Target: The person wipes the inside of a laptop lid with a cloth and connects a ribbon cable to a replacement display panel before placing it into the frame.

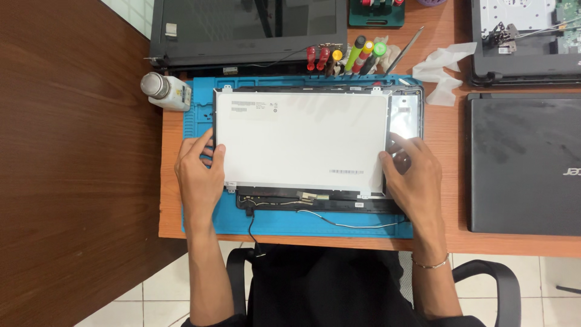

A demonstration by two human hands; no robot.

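A white-backed laptop screen panel [301, 140] lies face down in a black lid frame [414, 103] on a blue work mat [315, 225]. My left hand [200, 174] grips the panel's left edge, thumb on top. On the panel's right edge rests my right hand [413, 177], fingers on the frame beside it. The panel sits shifted left, so silver foil shows at the frame's right side. Thin black and white cables [339, 219] run along the frame's lower edge.
A dark laptop base [242, 30] sits behind the mat. Screwdrivers with red, yellow and green handles [345, 57] stand at the mat's back edge. A small bottle [164, 91] lies left. Crumpled tissue [445, 72] and two more laptops [523, 163] are right.
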